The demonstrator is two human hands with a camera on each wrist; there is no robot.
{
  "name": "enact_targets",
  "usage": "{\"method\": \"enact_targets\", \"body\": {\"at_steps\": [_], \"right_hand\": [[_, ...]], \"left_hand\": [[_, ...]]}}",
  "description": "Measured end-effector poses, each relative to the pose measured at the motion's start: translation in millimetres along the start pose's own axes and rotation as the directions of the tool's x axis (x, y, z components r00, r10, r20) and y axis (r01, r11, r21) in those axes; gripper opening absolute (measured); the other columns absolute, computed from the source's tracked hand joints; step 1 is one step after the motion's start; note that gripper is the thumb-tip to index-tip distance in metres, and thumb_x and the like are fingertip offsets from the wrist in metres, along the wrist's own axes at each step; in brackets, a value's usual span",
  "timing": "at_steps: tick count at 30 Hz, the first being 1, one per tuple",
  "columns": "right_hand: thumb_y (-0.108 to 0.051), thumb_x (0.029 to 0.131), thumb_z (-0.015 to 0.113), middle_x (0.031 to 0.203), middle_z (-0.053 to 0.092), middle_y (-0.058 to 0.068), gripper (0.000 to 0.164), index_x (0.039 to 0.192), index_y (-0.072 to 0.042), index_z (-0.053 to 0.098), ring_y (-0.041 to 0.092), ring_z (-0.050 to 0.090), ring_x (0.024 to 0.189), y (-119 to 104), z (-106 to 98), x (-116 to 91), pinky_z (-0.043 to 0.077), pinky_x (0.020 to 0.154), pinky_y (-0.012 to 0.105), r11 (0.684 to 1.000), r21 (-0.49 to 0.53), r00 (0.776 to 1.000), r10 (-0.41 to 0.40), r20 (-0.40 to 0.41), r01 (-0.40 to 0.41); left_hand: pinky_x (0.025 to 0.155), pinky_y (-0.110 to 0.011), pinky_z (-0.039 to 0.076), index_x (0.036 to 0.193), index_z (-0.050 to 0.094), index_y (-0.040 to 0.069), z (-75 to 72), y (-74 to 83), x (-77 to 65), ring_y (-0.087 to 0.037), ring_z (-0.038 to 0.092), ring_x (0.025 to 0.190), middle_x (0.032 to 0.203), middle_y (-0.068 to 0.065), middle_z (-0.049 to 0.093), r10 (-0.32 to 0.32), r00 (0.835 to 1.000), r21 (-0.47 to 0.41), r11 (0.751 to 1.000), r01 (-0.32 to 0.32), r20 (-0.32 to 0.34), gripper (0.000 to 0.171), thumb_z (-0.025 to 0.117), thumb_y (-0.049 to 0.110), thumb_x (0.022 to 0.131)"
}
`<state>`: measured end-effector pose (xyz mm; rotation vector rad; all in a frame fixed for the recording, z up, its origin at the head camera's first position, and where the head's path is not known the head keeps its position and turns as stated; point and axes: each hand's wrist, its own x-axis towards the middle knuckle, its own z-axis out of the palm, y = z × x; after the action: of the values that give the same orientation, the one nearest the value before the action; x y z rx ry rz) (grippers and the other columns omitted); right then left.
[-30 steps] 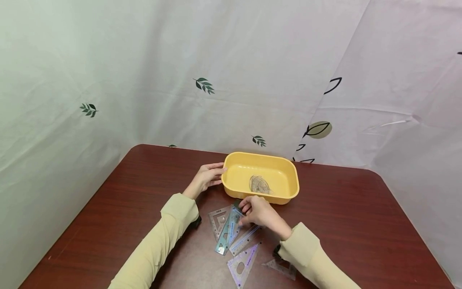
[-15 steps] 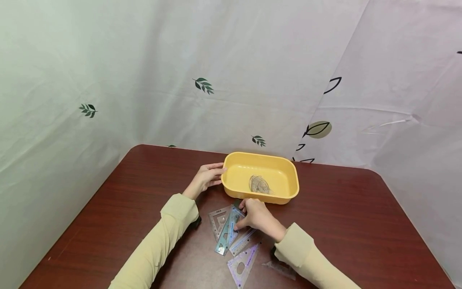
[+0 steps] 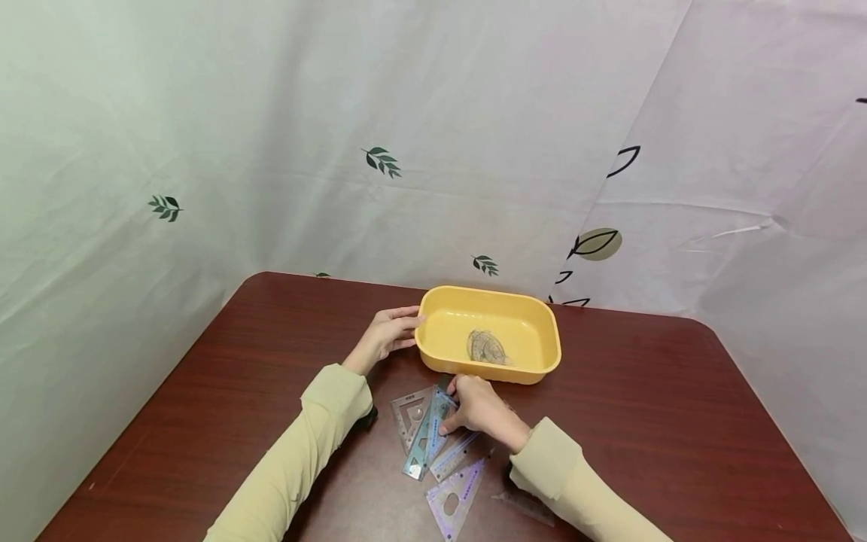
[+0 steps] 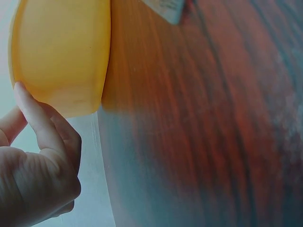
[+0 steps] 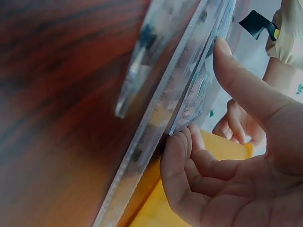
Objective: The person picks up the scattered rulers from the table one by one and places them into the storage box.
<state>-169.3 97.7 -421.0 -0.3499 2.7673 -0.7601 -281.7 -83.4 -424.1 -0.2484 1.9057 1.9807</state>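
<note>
My left hand (image 3: 386,335) holds the left end of a yellow plastic tub (image 3: 535,331), one digit over its rim and the others along the outside. Clear rounded pieces, apparently protractors (image 3: 486,346), lie in the tub. In front of it my right hand (image 3: 484,410) pinches a clear set square with blue print (image 3: 436,433), thumb at one side and curled fingertips at the far end. Under it lies a teal ruler (image 3: 415,465). A clear set square (image 3: 404,414), a clear ruler (image 3: 450,459) and a purple-printed set square (image 3: 466,489) lie around it.
Another clear piece (image 3: 524,506) lies partly under my right forearm. The dark red-brown table (image 3: 650,421) reaches back to a white cloth (image 3: 433,211) with leaf prints.
My right hand has come down slightly onto the blue-printed set square, its thumb now against it. The left hand and the tub keep their places.
</note>
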Motion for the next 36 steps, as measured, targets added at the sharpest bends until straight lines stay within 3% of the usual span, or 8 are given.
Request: {"method": "enact_targets", "body": {"at_steps": [5, 14, 23, 32, 36], "right_hand": [[-0.017, 0.059, 0.093, 0.088, 0.063, 0.008, 0.048, 0.093, -0.002, 0.064, 0.019, 0.056, 0.081, -1, -1, 1, 0.052, 0.076, 0.035, 1.0, 0.003, 0.999, 0.022, 0.038, -0.022], [-0.017, 0.061, 0.092, 0.084, 0.059, 0.005, 0.045, 0.092, -0.004, 0.062, 0.016, 0.051, 0.075, 2, -3, 1, 0.048, 0.068, 0.03, 0.998, 0.044, 0.997, 0.032, 0.071, -0.035], [-0.015, 0.061, 0.092, 0.081, 0.054, 0.003, 0.046, 0.089, -0.006, 0.057, 0.014, 0.048, 0.072, 8, -8, 0, 0.043, 0.062, 0.024, 0.992, 0.127, 0.997, 0.019, 0.078, -0.029], [-0.009, 0.073, 0.084, 0.082, 0.056, 0.005, 0.033, 0.093, -0.003, 0.06, 0.013, 0.051, 0.071, 19, -17, 0, 0.045, 0.059, 0.021, 0.968, 0.251, 0.992, -0.008, 0.125, -0.023], [-0.007, 0.083, 0.075, 0.08, 0.06, 0.005, 0.02, 0.095, 0.002, 0.062, 0.011, 0.054, 0.066, 24, -20, 1, 0.051, 0.058, 0.022, 0.939, 0.345, 0.984, -0.054, 0.169, -0.008]], "left_hand": [[0.056, -0.016, 0.056, 0.137, 0.054, 0.012, -0.3, -0.6, 1.9, -0.005, 0.065, 0.066, 0.116, -0.014, 0.069, -0.005, 1.0, 0.011, 1.0, 0.005, -0.005, 0.051, 0.07, 0.018, 0.089], [0.057, -0.017, 0.057, 0.133, 0.058, 0.01, -0.3, 0.0, -2.6, -0.006, 0.066, 0.064, 0.092, -0.003, 0.073, 0.035, 0.999, 0.004, 0.999, -0.035, 0.0, 0.049, 0.073, 0.02, 0.087], [0.055, -0.017, 0.056, 0.136, 0.056, 0.01, 0.2, -0.8, 1.2, -0.006, 0.066, 0.065, 0.102, -0.008, 0.072, 0.0, 1.0, -0.002, 1.0, 0.0, -0.015, 0.049, 0.07, 0.017, 0.089], [0.055, -0.017, 0.056, 0.134, 0.057, 0.012, 0.5, -0.1, 0.2, -0.006, 0.067, 0.064, 0.09, -0.003, 0.072, -0.008, 1.0, -0.01, 1.0, 0.008, -0.024, 0.048, 0.071, 0.017, 0.089], [0.054, -0.017, 0.056, 0.133, 0.058, 0.011, 0.8, -0.5, 1.1, -0.006, 0.067, 0.064, 0.087, -0.002, 0.071, -0.006, 1.0, -0.012, 1.0, 0.006, -0.029, 0.047, 0.071, 0.017, 0.088]]}}
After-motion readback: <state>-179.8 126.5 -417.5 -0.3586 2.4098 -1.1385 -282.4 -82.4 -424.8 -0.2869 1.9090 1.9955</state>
